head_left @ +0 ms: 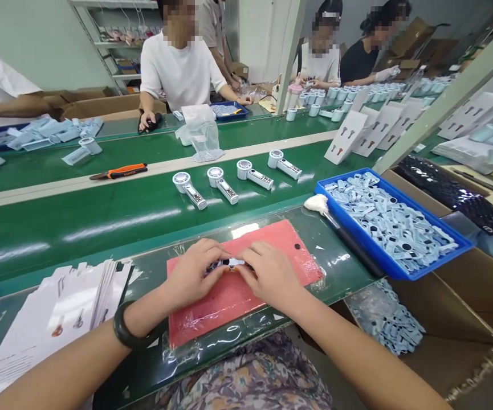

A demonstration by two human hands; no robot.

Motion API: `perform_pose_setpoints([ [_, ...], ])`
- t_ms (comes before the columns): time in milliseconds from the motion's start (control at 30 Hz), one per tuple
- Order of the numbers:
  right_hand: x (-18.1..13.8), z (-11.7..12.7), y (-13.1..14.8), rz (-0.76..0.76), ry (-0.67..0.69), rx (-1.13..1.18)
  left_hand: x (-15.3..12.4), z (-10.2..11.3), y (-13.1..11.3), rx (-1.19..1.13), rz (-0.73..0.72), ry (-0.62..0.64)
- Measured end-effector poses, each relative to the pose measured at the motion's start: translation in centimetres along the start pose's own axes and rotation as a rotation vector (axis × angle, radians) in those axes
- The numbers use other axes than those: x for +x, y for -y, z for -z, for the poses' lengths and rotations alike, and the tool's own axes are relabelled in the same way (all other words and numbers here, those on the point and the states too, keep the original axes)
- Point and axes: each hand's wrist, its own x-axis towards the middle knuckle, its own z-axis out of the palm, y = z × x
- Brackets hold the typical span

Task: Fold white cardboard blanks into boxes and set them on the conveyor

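Note:
Between both hands, over a red mat [272,250], is a small pale-blue plastic part [234,262] with a dark spot, mostly hidden by fingers. My left hand [195,270] has its thumb and fingers pinched on the part's left end. At the other end, my right hand [267,270] grips it the same way, fingertips close to the left ones. Beyond the mat, several pale-blue handheld fans [223,185] lie in a row on the green belt, their handles showing dark inner parts. A blue tray [426,267] at right holds many small pale-blue plastic parts.
Printed sheets [58,319] are stacked at left. A black-handled tool with a white padded tip [349,236] lies beside the tray. Orange-handled pliers [120,172] and a plastic bag [201,134] rest across the belt. Co-workers [182,68] sit opposite. An open carton [455,336] stands at lower right.

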Motion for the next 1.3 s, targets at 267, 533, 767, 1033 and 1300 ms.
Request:
perform_pose_setpoints([
  [267, 0.3, -0.9, -2.4, -0.277, 0.167, 0.549, -0.2, -0.4, -0.5, 0.054, -0.036, -0.054],
  [533, -1.7, -0.2, -1.2, 0.031, 0.281, 0.283, -2.6, -1.9, -2.7, 0.281, -0.007, 0.013],
  [767, -1.9, -1.5, -1.3, 0.059, 0.211, 0.181, -2.0, -1.8, -2.8, 0.312, -0.014, 0.041],
  [1033, -2.0, -1.7, -1.7, 0.111, 0.204, 0.14, -1.9, -1.8, -2.9, 0.344, 0.004, 0.076],
  [1300, -3.3, 0.0, -5.2, 0.046, -0.055, 0.217, -0.7, 1.3, -1.0, 0.61, -0.065, 0.174],
])
